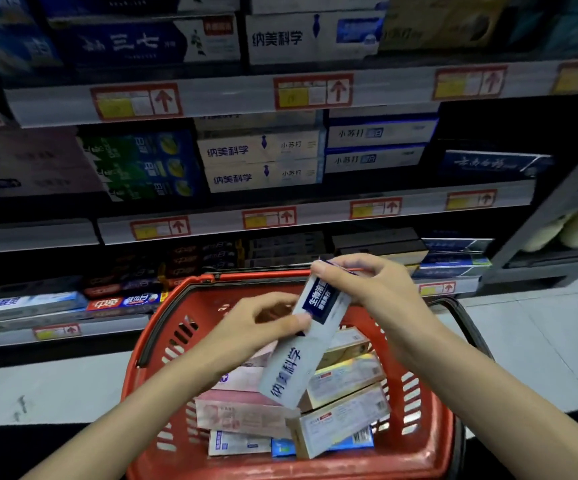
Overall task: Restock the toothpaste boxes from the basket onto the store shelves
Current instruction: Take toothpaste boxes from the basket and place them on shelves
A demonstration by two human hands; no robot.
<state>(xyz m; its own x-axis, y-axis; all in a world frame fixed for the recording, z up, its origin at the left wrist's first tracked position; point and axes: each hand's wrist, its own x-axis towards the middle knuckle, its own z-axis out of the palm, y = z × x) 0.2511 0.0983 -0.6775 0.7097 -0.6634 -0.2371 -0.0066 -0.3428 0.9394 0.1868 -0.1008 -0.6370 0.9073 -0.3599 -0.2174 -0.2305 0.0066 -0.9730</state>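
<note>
- Above the red plastic basket (433,445), a long white-and-dark-blue cardboard toothpaste box (301,362) is held clear of the other boxes lying inside; its long axis runs steeply, with the near end low and to the left and the far end high, toward the shelves.
- The right grip (377,289) pinches the box's upper end, fingers curled over it; the left grip (256,322) holds the box at mid-length, thumb pressed on its face; both are grasping this one box.
- Up and ahead, on the middle shelf (322,211), white cardboard boxes with the same lettering (263,161) lie flat, long side facing out; so the held box probably needs turning level before it goes up and slightly left; the right grip, at the far end, is nearer that shelf.
</note>
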